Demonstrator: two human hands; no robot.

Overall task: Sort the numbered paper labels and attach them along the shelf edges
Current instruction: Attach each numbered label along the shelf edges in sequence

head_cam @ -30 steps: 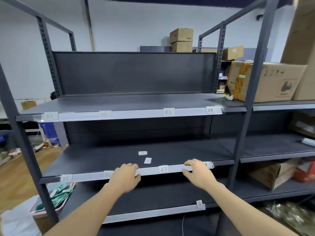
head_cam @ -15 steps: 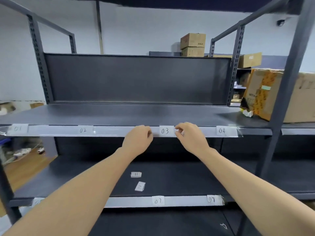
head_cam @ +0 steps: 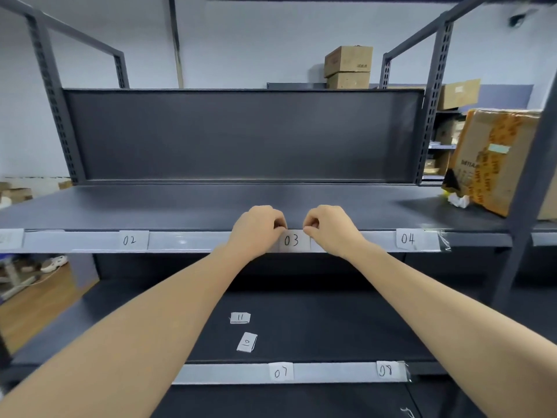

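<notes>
The left hand [head_cam: 256, 229] and the right hand [head_cam: 331, 229] are both working at the front edge of the upper shelf [head_cam: 180, 206], on either side of the 03 label [head_cam: 291, 240].

1. Left hand: the fingers are curling in tightly, with thumb and fingertips closing narrowly at the top left corner of the 03 label and pinching it there.
2. Right hand: the fingers are curling in the same way, pinching the top right corner of the 03 label. The two hands are sitting close together, just apart.
3. The 03 label is lying flat and upright against the pale strip [head_cam: 187, 241] that is running along the shelf edge.
4. On the same strip, the 02 label [head_cam: 129, 239] is sitting well to the left and the 04 label [head_cam: 407, 238] well to the right, near the strip's end.
5. On the strip of the lower shelf [head_cam: 331, 327], the 07 label [head_cam: 281, 372] and the 08 label [head_cam: 385, 370] are showing between the forearms.
6. Two loose labels are lying on the lower shelf surface: the 11 label [head_cam: 240, 317] farther back and the 10 label [head_cam: 247, 342] just in front of it, tilted.

A cardboard box [head_cam: 494, 158] is standing at the right end of the upper shelf, with crumpled white paper [head_cam: 458, 200] touching its base.
</notes>
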